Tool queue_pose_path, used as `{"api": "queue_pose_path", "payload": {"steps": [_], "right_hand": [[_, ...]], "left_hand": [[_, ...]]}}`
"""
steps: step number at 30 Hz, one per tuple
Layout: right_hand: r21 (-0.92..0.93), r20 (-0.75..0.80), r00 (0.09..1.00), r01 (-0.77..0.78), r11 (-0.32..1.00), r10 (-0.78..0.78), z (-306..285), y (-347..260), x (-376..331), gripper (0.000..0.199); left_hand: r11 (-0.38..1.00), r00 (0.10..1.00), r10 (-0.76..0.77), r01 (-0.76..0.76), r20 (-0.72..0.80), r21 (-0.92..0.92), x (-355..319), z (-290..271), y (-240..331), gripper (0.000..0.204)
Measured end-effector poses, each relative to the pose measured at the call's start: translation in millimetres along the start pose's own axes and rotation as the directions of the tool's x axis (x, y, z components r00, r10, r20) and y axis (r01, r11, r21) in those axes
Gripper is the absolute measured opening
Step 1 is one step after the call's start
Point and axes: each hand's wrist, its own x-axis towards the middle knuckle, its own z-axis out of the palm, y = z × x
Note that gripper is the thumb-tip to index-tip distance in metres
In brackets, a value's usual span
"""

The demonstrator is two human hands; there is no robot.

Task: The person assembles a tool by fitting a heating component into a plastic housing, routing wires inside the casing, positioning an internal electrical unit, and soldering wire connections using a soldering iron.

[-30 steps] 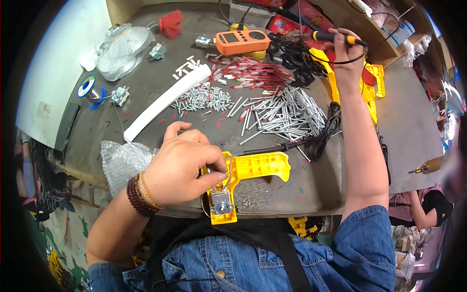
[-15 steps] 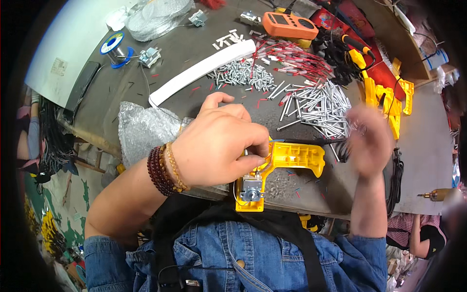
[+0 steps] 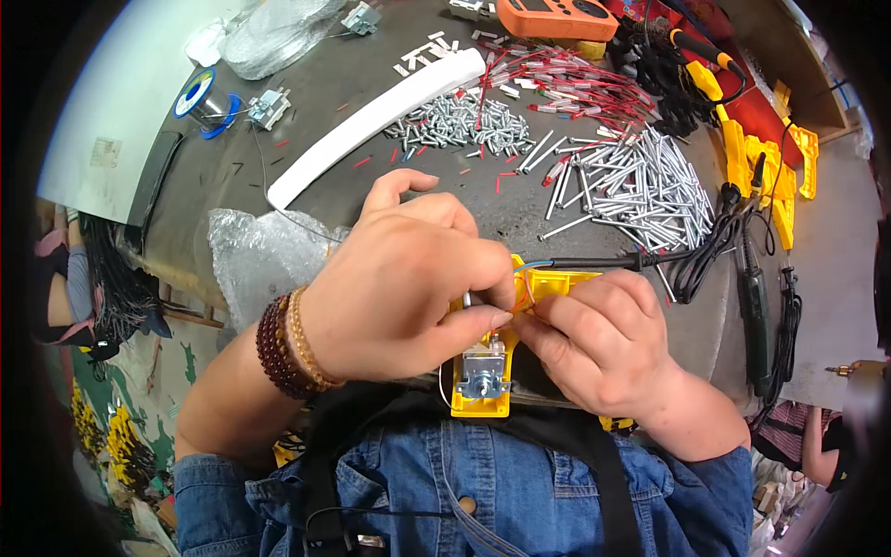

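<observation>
Beneath my hands, near the table's front edge, is a yellow plastic housing half (image 3: pixel 460 407) with an open inner side. A metal switch-like part (image 3: pixel 484 373) sits in its lower end. A black power cord (image 3: pixel 599 263) enters from the right and splits into a blue wire (image 3: pixel 532 265) and an orange wire (image 3: pixel 529 286). My left hand (image 3: pixel 404 278) is over the housing, thumb and forefinger pinched; what lies between them is hidden. My right hand (image 3: pixel 603 343) pinches at the orange wire, its fingertips almost meeting the left ones.
Behind my hands lie long screws (image 3: pixel 650 190), short screws (image 3: pixel 464 125), red-wired parts (image 3: pixel 594 84) and a white sleeve strip (image 3: pixel 371 125). A solder spool (image 3: pixel 209 102) and bubble wrap (image 3: pixel 260 260) are left. At right are a soldering iron (image 3: pixel 754 316), yellow housings (image 3: pixel 761 167) and an orange meter (image 3: pixel 557 19).
My right hand has come in from the right, over the housing's arm, to the wires by my left fingertips. My left hand keeps its pinch. The view has shifted slightly.
</observation>
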Motion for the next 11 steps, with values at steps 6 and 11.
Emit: {"api": "queue_pose_path", "payload": {"steps": [6,11], "right_hand": [[0.077,0.102,0.985,-0.150,0.986,0.142,-6.6,-8.4,0.4,0.026],[0.126,0.089,0.986,-0.152,0.980,0.141,-4.0,-7.8,-5.7,0.032]], "left_hand": [[1.000,1.000,-0.013,0.013,0.000,0.029,0.5,0.4,1.7,0.014],[0.998,0.998,-0.015,0.011,0.054,0.068,3.8,-4.2,2.9,0.016]]}}
